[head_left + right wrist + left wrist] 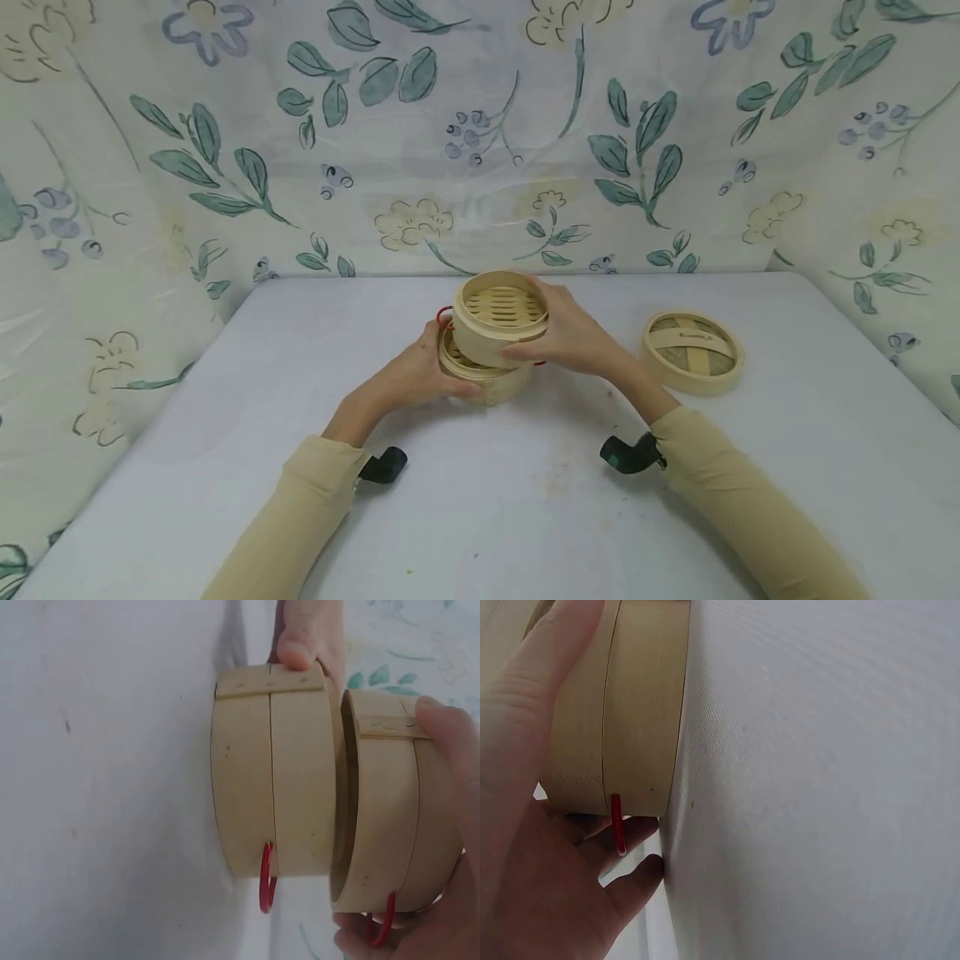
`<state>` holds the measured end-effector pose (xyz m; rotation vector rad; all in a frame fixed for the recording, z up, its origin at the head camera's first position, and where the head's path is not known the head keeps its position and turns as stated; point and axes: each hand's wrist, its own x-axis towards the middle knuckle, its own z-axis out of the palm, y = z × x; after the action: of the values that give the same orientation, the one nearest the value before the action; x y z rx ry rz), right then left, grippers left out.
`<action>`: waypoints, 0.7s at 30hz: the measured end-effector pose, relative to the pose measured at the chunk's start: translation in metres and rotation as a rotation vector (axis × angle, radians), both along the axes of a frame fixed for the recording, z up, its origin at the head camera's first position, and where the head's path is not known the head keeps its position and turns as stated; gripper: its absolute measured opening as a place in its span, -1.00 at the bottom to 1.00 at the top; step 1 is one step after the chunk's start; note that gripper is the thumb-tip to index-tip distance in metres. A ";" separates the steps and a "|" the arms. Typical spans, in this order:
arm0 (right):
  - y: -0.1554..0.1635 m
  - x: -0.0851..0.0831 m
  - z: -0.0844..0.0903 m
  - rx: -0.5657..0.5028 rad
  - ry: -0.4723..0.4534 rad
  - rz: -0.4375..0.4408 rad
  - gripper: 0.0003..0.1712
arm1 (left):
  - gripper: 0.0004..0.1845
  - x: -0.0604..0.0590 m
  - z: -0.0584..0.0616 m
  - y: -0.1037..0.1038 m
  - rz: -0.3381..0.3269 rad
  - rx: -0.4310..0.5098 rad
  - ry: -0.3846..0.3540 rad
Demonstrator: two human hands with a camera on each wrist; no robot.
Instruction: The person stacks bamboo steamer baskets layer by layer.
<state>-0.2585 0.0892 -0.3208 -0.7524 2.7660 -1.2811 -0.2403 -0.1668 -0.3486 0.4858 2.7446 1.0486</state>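
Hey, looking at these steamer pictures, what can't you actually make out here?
- Inside of the lower tier: head view, covered by the upper tier held by the right hand.
- Left hand fingertips: head view, behind the steamer.
- Lid: absent from both wrist views.
- Upper tier's red handle: right wrist view, partly hidden by fingers.

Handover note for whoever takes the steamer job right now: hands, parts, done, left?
Left hand: grips the lower steamer tier, which sits on the table.
Right hand: holds the upper steamer tier, tilted and offset from the lower one, not seated.
Steamer lid: off, lying on the table to the right.
Done: lid off, tiers apart.
Left: likely set the upper tier down; can't tell where.
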 end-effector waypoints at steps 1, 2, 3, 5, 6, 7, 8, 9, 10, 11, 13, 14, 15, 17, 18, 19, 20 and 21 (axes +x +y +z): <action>-0.002 0.001 0.000 0.002 0.000 0.003 0.23 | 0.39 0.000 0.000 0.000 -0.005 -0.001 0.001; -0.004 0.001 -0.001 0.002 0.002 0.006 0.22 | 0.38 0.000 0.000 -0.001 -0.010 -0.002 0.001; -0.006 0.001 -0.001 0.000 0.007 0.012 0.21 | 0.38 0.000 0.001 -0.001 -0.013 -0.004 0.000; -0.010 0.001 -0.002 -0.007 0.024 0.017 0.19 | 0.36 0.000 0.001 -0.002 -0.020 0.000 -0.004; -0.012 0.002 -0.002 -0.002 0.031 0.014 0.20 | 0.35 -0.001 0.002 -0.003 -0.024 0.007 -0.008; -0.014 0.003 -0.002 0.010 0.033 0.004 0.22 | 0.34 -0.001 0.002 -0.003 -0.025 0.015 -0.016; -0.016 0.003 -0.002 0.021 0.034 -0.002 0.23 | 0.32 -0.001 0.002 -0.004 -0.029 0.023 -0.021; -0.017 0.004 -0.001 0.036 0.034 -0.012 0.25 | 0.30 -0.001 0.002 -0.005 -0.033 0.030 -0.024; -0.018 0.005 -0.001 0.054 0.033 -0.025 0.27 | 0.28 -0.001 0.002 -0.005 -0.036 0.038 -0.028; -0.019 0.006 -0.001 0.073 0.030 -0.041 0.29 | 0.26 -0.001 0.002 -0.005 -0.041 0.046 -0.030; -0.021 0.008 -0.001 0.097 0.023 -0.058 0.30 | 0.23 -0.001 0.002 -0.005 -0.047 0.049 -0.032; -0.021 0.008 -0.001 0.106 0.019 -0.068 0.31 | 0.22 -0.001 0.002 -0.005 -0.053 0.054 -0.029; -0.021 0.009 -0.001 0.113 0.018 -0.077 0.31 | 0.21 -0.001 0.002 -0.005 -0.056 0.057 -0.029; -0.023 0.010 -0.001 0.117 0.020 -0.084 0.31 | 0.19 -0.001 0.001 -0.005 -0.064 0.066 -0.029; -0.024 0.010 -0.001 0.120 0.021 -0.085 0.30 | 0.17 -0.001 0.001 -0.005 -0.070 0.068 -0.028; -0.024 0.011 -0.001 0.126 0.023 -0.086 0.31 | 0.15 -0.001 0.000 -0.006 -0.079 0.071 -0.025; -0.025 0.011 -0.002 0.133 0.025 -0.086 0.31 | 0.12 -0.001 0.000 -0.006 -0.087 0.074 -0.023; -0.026 0.012 -0.002 0.140 0.028 -0.087 0.31 | 0.09 -0.002 0.000 -0.006 -0.094 0.074 -0.020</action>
<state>-0.2469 0.0635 -0.3229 -0.6538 2.9031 -1.0821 -0.2420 -0.1726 -0.3486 0.6056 2.6448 1.1281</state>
